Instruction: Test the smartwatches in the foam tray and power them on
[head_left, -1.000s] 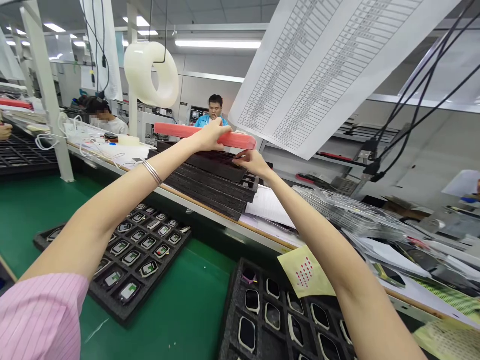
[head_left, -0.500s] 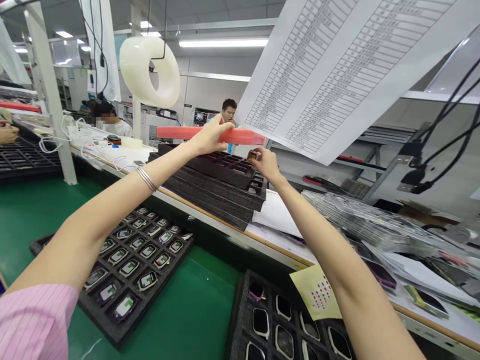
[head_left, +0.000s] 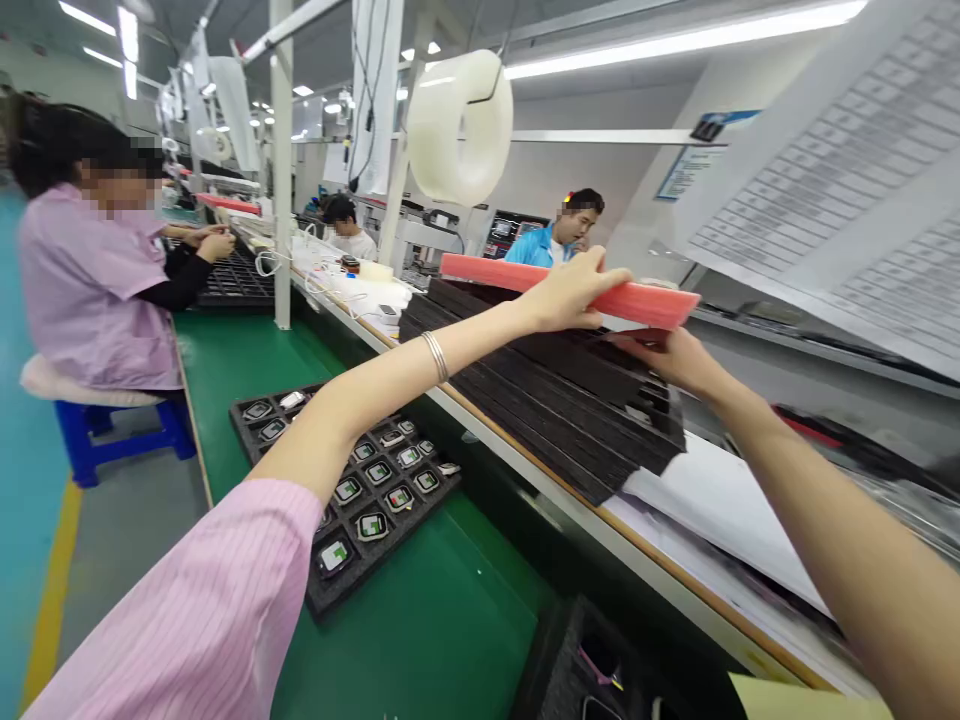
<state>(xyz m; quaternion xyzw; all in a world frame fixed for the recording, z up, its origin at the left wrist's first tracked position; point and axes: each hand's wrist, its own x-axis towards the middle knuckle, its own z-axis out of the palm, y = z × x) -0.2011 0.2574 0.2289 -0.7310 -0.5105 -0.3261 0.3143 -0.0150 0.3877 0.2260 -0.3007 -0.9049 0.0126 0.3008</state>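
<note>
My left hand (head_left: 570,292) grips a long pink foam slab (head_left: 645,302) and holds it lifted above a stack of black foam trays (head_left: 555,395) on the raised shelf. My right hand (head_left: 664,355) reaches under the slab's right end onto the top black tray, fingers curled; what they hold, if anything, is hidden. A silver bracelet sits on my left wrist. Below my left arm lies a black tray of small watch-like devices (head_left: 352,480) on the green mat.
A person in pink (head_left: 97,260) sits at the left on a blue stool. Two more people work behind the shelf. A white film roll (head_left: 461,125) hangs overhead, a printed sheet (head_left: 847,210) at the right. White papers (head_left: 720,500) lie beside the tray stack.
The camera has swung left, bringing the seated person into view. My left hand still holds the pink slab up; my right hand has slid under its right end.
</note>
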